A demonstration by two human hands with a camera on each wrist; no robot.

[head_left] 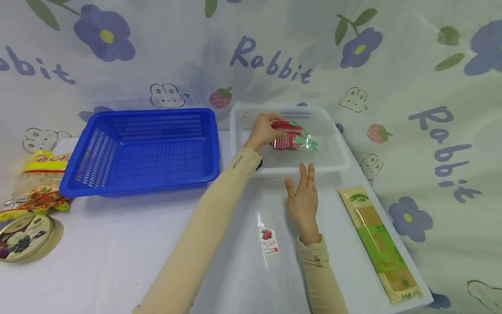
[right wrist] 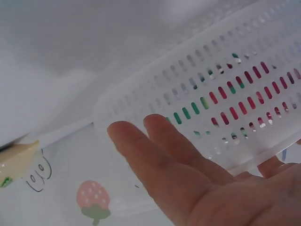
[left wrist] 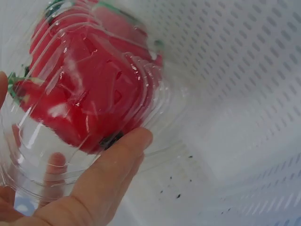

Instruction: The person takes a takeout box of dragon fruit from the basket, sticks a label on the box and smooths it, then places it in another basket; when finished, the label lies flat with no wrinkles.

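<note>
In the head view my left hand [head_left: 264, 131] reaches into the white basket [head_left: 341, 163] and grips a clear plastic box of red and green fruit [head_left: 290, 136]. Up close in the left wrist view, thumb and fingers hold the ribbed box [left wrist: 94, 80] from two sides; the fruit's exact kind is hard to tell. My right hand [head_left: 305, 203] is at the basket's front wall, fingers extended and holding nothing. From the right wrist, its fingertips overlap the slotted wall [right wrist: 155, 94]; I cannot tell whether they touch it.
Left of the white basket stands a blue basket [head_left: 139, 189]. A yellow food packet [head_left: 39, 187] and a round tin [head_left: 27, 237] lie at far left. A long noodle packet [head_left: 380, 244] lies along the right edge. A fruit sticker [head_left: 269, 241] shows in front.
</note>
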